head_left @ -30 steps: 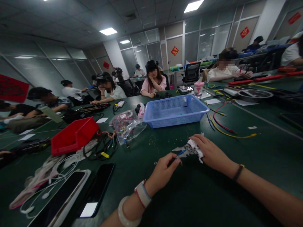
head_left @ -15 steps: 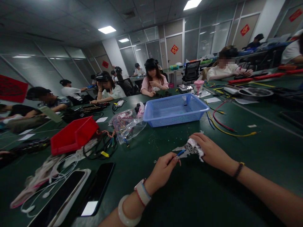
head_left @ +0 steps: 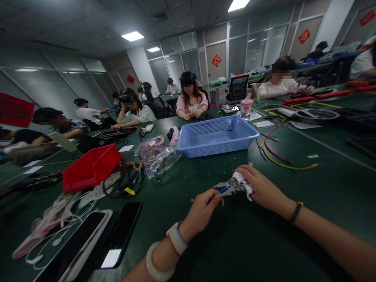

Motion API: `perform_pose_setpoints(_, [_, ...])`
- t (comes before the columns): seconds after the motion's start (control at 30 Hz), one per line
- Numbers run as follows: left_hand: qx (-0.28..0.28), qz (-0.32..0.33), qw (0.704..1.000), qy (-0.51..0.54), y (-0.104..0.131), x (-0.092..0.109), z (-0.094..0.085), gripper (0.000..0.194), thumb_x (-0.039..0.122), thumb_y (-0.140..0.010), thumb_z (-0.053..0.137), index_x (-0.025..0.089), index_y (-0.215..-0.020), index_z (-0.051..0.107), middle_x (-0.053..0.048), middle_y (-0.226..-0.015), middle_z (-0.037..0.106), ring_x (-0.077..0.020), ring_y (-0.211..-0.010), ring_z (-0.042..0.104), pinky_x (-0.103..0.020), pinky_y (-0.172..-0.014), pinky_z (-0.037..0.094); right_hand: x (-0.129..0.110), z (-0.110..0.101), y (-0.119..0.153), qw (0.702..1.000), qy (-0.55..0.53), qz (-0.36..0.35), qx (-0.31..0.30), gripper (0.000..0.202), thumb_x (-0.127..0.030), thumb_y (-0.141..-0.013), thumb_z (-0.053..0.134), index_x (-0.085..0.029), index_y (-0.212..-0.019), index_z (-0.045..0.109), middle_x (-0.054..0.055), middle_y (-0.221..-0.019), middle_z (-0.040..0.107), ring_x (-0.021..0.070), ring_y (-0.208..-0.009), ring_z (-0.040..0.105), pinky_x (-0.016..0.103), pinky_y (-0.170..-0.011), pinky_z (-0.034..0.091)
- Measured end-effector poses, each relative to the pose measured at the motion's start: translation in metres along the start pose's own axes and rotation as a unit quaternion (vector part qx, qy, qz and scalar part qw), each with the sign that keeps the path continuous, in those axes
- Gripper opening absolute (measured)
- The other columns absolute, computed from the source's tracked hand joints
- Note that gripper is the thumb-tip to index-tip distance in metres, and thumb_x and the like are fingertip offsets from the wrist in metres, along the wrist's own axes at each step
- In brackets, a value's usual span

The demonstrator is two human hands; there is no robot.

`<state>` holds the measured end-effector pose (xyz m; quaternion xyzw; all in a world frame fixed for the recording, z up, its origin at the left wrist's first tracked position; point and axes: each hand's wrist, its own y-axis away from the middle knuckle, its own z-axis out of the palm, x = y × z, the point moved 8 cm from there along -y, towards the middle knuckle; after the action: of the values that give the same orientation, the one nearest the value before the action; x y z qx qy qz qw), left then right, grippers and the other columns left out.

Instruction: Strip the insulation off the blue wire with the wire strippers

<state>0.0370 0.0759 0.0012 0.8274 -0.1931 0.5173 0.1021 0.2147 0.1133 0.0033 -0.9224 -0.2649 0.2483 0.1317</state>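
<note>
My left hand (head_left: 205, 206) pinches a short blue wire (head_left: 225, 190) between thumb and fingertips. The wire's far end lies at the jaws of a pair of wire strippers (head_left: 234, 184), flat grey metal with notches and holes. Around the strippers' handles, which are wrapped in white tissue or cloth (head_left: 246, 187), my right hand (head_left: 255, 181) is closed. The jaws point left, just above the dark green table (head_left: 235, 243). Whether the blades bite into the wire cannot be made out.
A blue plastic basket (head_left: 217, 149) stands just beyond my hands. Leftward lie a clear bag of wires (head_left: 157, 156), a red bin (head_left: 91, 168), black cables (head_left: 123, 188) and two phones (head_left: 123, 231). Red and yellow cables (head_left: 290, 166) lie right. Several people sit around the tables.
My hands, the wire and the strippers stay almost in place. Across the table, a person in pink has lowered one hand from the chest toward the table.
</note>
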Motion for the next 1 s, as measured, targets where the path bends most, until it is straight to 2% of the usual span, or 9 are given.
perform_pose_setpoints(0.37, [-0.010, -0.009, 1.000, -0.013, 0.0005, -0.0009, 0.0004, 0.032, 0.036, -0.096, 0.039, 0.016, -0.087, 0.061, 0.000, -0.075, 0.051, -0.0132, -0.067, 0.045, -0.023, -0.063, 0.034, -0.0014, 0.0001, -0.0008, 1.000, -0.003, 0.014, -0.015, 0.053, -0.005, -0.072, 0.048, -0.019, -0.123, 0.050, 0.011, -0.127, 0.050, 0.0213, -0.112, 0.053, 0.042, -0.100, 0.044])
perform_pose_setpoints(0.53, [-0.008, 0.005, 1.000, -0.018, 0.0012, 0.0055, 0.0001, 0.033, 0.035, -0.096, 0.038, 0.016, -0.085, 0.062, -0.001, -0.078, 0.054, -0.0142, -0.071, 0.048, -0.024, -0.066, 0.036, -0.0016, -0.0033, -0.0012, 0.999, 0.040, 0.012, 0.000, 0.049, -0.002, -0.068, 0.047, -0.018, -0.114, 0.055, 0.011, -0.119, 0.055, 0.0238, -0.107, 0.056, 0.045, -0.097, 0.045])
perform_pose_setpoints(0.73, [-0.004, 0.015, 1.000, -0.018, 0.0009, 0.0063, -0.0006, 0.033, 0.034, -0.096, 0.038, 0.015, -0.084, 0.062, -0.001, -0.077, 0.054, -0.0136, -0.068, 0.046, -0.024, -0.067, 0.036, 0.0000, -0.0020, -0.0001, 1.000, 0.027, 0.003, -0.006, 0.058, -0.004, -0.071, 0.045, -0.021, -0.127, 0.048, 0.010, -0.131, 0.050, 0.0233, -0.118, 0.051, 0.045, -0.104, 0.040])
perform_pose_setpoints(1.0, [0.006, 0.028, 0.999, -0.015, 0.0012, 0.0050, -0.0016, 0.036, 0.038, -0.097, 0.038, 0.015, -0.083, 0.062, 0.000, -0.075, 0.053, -0.0133, -0.068, 0.047, -0.025, -0.067, 0.036, 0.0018, 0.0017, 0.0007, 0.999, 0.027, 0.002, -0.031, 0.066, -0.001, -0.071, 0.043, -0.020, -0.133, 0.042, 0.011, -0.137, 0.045, 0.0226, -0.126, 0.046, 0.044, -0.109, 0.035])
